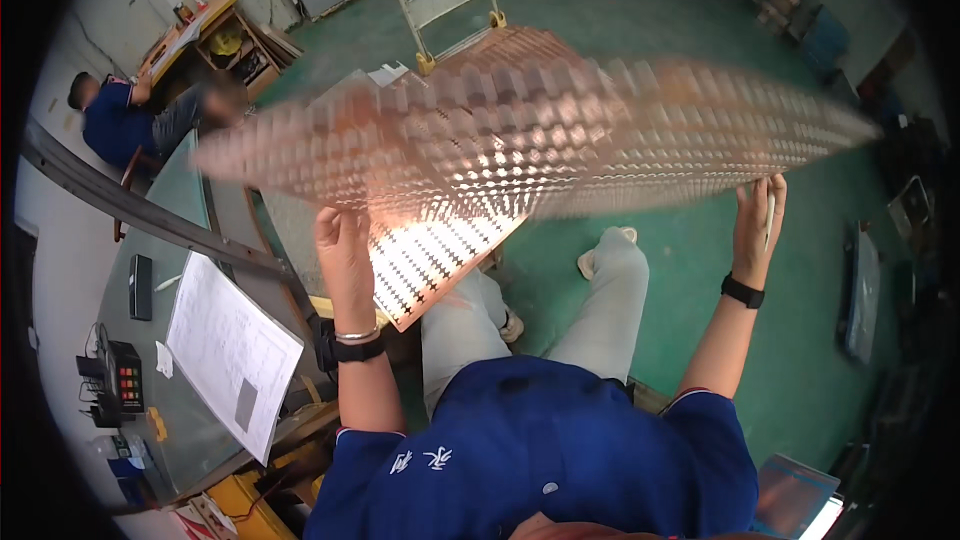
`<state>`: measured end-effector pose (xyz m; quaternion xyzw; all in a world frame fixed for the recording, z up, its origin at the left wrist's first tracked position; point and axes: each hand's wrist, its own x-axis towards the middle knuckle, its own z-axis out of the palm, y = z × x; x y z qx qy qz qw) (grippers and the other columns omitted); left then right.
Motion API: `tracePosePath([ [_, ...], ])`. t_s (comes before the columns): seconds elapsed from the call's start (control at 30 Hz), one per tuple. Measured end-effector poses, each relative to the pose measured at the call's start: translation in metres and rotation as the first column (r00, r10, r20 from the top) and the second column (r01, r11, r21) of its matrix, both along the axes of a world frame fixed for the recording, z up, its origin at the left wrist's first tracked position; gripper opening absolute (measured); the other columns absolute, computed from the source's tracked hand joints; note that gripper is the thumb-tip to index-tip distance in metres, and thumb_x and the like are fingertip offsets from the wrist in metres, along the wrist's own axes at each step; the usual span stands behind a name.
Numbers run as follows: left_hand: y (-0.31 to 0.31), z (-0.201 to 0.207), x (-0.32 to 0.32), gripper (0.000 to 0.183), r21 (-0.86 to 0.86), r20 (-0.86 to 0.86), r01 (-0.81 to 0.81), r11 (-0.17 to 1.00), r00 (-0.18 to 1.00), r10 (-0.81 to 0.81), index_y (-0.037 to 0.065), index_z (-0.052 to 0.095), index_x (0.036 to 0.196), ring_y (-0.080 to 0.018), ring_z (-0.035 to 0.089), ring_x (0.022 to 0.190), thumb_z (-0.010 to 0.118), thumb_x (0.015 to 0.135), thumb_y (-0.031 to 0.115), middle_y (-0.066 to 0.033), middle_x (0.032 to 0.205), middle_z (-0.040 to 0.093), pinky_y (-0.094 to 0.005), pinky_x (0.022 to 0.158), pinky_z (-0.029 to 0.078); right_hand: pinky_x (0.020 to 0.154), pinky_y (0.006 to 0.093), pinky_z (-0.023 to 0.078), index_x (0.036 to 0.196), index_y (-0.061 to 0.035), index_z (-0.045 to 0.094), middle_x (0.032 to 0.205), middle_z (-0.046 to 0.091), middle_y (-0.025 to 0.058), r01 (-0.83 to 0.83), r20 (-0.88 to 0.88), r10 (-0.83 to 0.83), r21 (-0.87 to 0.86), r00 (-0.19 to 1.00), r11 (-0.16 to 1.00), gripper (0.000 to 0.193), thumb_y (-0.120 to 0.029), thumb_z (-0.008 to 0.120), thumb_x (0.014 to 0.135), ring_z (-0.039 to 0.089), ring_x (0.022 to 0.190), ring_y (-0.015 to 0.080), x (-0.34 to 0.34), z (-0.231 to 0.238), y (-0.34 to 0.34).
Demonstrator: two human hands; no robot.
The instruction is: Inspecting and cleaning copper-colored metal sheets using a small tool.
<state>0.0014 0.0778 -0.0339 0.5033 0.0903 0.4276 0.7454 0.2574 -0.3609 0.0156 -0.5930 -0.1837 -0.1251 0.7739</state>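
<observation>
A wide, copper-coloured perforated sheet is held up in front of me, tilted and smeared by motion. At its near left edge my left hand pinches it, fingers closed. My right hand grips the near right edge, with a slim pale pen-like stick also between its fingers. Beneath the raised sheet lies another perforated copper-coloured sheet, its corner pointing toward my legs. The raised sheet hides much of what is under it.
A desk at left bears a large paper drawing, a dark oblong case and a black device with coloured buttons. A metal bar crosses there. Ahead stands a trolley handle. A seated person is at far left.
</observation>
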Motion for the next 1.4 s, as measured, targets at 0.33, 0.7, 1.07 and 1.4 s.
tracePosePath([
  [0.33,-0.053,0.043,0.028,0.040,-0.319,0.106,0.292,0.902,0.956,-0.272,0.004,0.035,0.129,-0.0196,0.057,0.105,0.047,0.092,0.012,-0.0143,0.123,0.050,-0.0326,0.080,0.055,0.102,0.0373,0.034,0.130,-0.0078,0.037,0.142,0.031,0.0135,-0.414,0.153,0.386,0.422,0.910,0.807,0.038,-0.027,0.031,0.098,0.037,0.125,0.0224,-0.042,0.008,0.068],
  [0.7,-0.033,0.023,0.009,0.043,-0.428,0.101,0.573,0.699,0.799,-0.593,0.007,0.028,0.136,-0.0244,0.045,0.119,0.031,0.098,0.028,-0.0119,0.134,0.040,-0.0403,0.097,0.042,0.100,0.0358,0.037,0.131,-0.0059,0.035,0.139,0.034,0.0136,-0.366,-0.007,0.428,0.507,0.904,0.781,0.041,-0.030,0.031,0.098,0.039,0.123,0.0218,-0.035,-0.003,0.061],
  [1.07,-0.029,-0.006,0.000,0.045,-0.438,-0.101,0.278,0.855,0.930,-0.354,0.013,0.033,0.136,-0.0132,0.057,0.098,0.046,0.093,0.010,-0.0002,0.101,0.060,-0.0335,0.086,0.050,0.098,0.0343,0.039,0.132,-0.0040,0.033,0.137,0.036,0.0137,-0.188,-0.172,0.336,0.564,0.926,0.804,0.046,-0.033,0.030,0.097,0.041,0.121,0.0212,-0.016,-0.023,0.043],
  [1.4,-0.007,-0.013,-0.021,0.044,-0.313,0.015,0.200,0.929,0.978,-0.206,0.012,0.032,0.136,-0.0228,0.044,0.120,0.044,0.094,0.014,-0.0071,0.134,0.043,-0.0401,0.100,0.039,0.091,0.0361,0.046,0.131,0.0033,0.035,0.125,0.050,0.0167,-0.047,-0.286,0.352,0.713,0.892,0.699,0.054,-0.038,0.034,0.096,0.052,0.110,0.0226,-0.048,-0.033,0.009],
])
